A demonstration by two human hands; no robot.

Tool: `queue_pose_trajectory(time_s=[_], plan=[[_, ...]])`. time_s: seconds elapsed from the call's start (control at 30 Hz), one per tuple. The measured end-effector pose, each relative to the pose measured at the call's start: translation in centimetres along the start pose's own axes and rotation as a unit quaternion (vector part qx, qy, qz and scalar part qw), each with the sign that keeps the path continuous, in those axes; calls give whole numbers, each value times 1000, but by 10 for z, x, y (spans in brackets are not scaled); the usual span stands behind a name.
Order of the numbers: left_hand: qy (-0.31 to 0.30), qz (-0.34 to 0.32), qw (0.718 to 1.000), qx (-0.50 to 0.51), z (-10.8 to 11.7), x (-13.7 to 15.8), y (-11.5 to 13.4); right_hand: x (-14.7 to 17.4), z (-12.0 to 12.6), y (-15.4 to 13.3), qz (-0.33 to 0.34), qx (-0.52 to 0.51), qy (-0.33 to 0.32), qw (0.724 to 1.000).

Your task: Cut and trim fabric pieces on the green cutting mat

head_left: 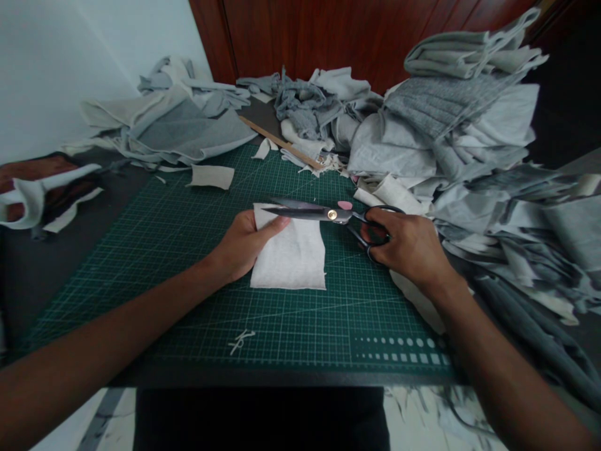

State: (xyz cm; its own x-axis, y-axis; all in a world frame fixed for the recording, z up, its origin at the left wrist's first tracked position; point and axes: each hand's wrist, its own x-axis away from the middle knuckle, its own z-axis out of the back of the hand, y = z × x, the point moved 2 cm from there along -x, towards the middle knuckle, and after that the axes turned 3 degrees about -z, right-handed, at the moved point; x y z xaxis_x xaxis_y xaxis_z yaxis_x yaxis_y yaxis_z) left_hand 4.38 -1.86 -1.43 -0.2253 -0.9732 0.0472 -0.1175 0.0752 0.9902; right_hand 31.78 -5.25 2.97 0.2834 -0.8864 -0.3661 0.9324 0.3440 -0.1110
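My left hand point(246, 241) grips a small white fabric piece point(293, 257) by its left edge, thumb on top and fingers underneath. In my right hand point(406, 244) is a pair of scissors point(305, 212) with black handles and a brass pivot screw. The blades point left and lie along the far edge of the fabric, a little apart, close to my left thumb. Whether fabric lies between the blades I cannot tell. Beneath both hands is a green cutting mat point(188, 313) with a white grid.
Grey fabric point(188, 131) is heaped at the back left, and a tall fabric stack point(432, 100) stands at the right. A wooden ruler point(282, 143) lies at the back. A loose scrap point(213, 176) and thread bits point(241, 340) rest on the mat. A pink oval point(345, 205) sits beside the scissors.
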Motion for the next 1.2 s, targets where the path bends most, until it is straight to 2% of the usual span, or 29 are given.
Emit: queue_pose_trajectory(time_s=[0.3,0.7,1.2], plan=[[-14,-12,999,-38,1,0,1,0,1,2,6,4,-7,1000],[-19,14,1000,3,-1,2,4,0,3,1,-2,26,-15,1000],[-38,36,998,18,-2,3,0,0,5,14,-8,28,-24,999]])
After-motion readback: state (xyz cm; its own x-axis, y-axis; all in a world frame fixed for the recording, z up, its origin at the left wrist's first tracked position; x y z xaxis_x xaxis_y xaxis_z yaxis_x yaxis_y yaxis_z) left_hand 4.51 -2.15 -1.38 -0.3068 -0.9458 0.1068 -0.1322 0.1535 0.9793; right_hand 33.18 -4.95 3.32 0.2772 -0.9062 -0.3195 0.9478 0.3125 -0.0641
